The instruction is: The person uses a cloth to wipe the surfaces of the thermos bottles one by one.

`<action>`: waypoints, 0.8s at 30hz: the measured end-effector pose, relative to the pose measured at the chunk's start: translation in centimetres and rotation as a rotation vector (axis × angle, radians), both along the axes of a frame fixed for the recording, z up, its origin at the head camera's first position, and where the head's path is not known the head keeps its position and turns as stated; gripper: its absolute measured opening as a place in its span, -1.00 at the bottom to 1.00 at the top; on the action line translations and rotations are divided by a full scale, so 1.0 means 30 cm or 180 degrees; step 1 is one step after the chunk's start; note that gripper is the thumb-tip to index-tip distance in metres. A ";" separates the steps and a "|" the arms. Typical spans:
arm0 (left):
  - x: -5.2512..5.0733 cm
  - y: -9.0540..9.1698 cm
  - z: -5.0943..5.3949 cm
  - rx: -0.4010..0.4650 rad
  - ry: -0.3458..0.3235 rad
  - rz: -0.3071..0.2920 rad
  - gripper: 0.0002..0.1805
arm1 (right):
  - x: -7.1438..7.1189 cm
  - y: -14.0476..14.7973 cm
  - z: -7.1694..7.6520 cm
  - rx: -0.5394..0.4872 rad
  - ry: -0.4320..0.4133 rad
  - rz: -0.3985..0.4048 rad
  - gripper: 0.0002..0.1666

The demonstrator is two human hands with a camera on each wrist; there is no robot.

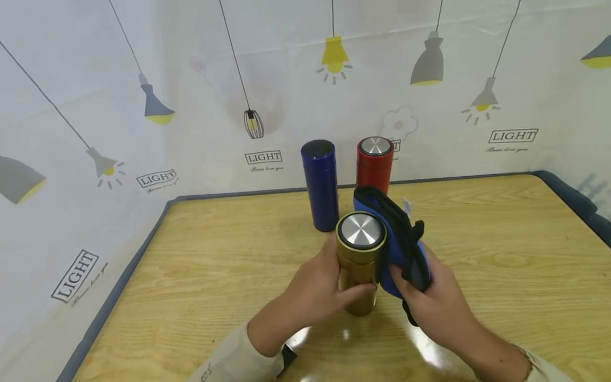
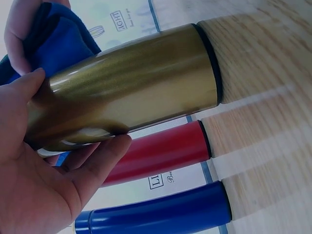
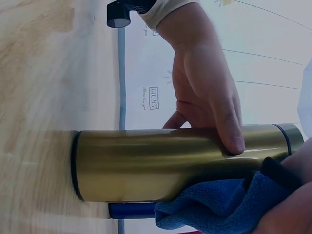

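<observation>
A gold thermos flask (image 1: 357, 270) with a shiny silver lid top stands upright, its base apparently on the wooden table. My left hand (image 1: 312, 289) grips it from the left, thumb across its front. In my right hand (image 1: 441, 305) is a folded blue cloth (image 3: 219, 202) with black edging, pressed against the flask's right side. The left wrist view shows the left hand's fingers (image 2: 105, 158) curled round the flask (image 2: 131, 78). Farther back stand a blue thermos flask (image 1: 321, 185) and a red thermos flask (image 1: 374, 167), the red one partly hidden by the cloth.
The wooden table (image 1: 229, 254) has a dark blue border along its edges. Behind it hangs a white wall covering (image 1: 286, 90) printed with lamps and the word LIGHT. A small black object (image 1: 287, 358) shows beside the left sleeve.
</observation>
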State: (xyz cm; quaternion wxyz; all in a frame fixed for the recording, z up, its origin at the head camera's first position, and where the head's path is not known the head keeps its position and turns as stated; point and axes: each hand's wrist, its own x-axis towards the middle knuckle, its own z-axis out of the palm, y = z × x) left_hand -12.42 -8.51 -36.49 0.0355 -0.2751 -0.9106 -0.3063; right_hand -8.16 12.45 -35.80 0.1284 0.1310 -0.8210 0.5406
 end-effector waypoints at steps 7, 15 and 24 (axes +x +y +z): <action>-0.002 -0.007 0.010 -0.0039 -0.0131 -0.0087 0.04 | -0.006 0.004 -0.014 0.0126 -0.0235 0.0157 -0.46; -0.013 -0.025 0.003 -0.0049 -0.0226 -0.0206 0.07 | -0.007 -0.002 -0.024 0.0122 -0.0368 0.0263 -0.38; -0.031 -0.036 0.009 0.0093 -0.0395 -0.0428 0.08 | 0.007 0.006 -0.010 -0.0019 -0.0044 0.0066 -0.46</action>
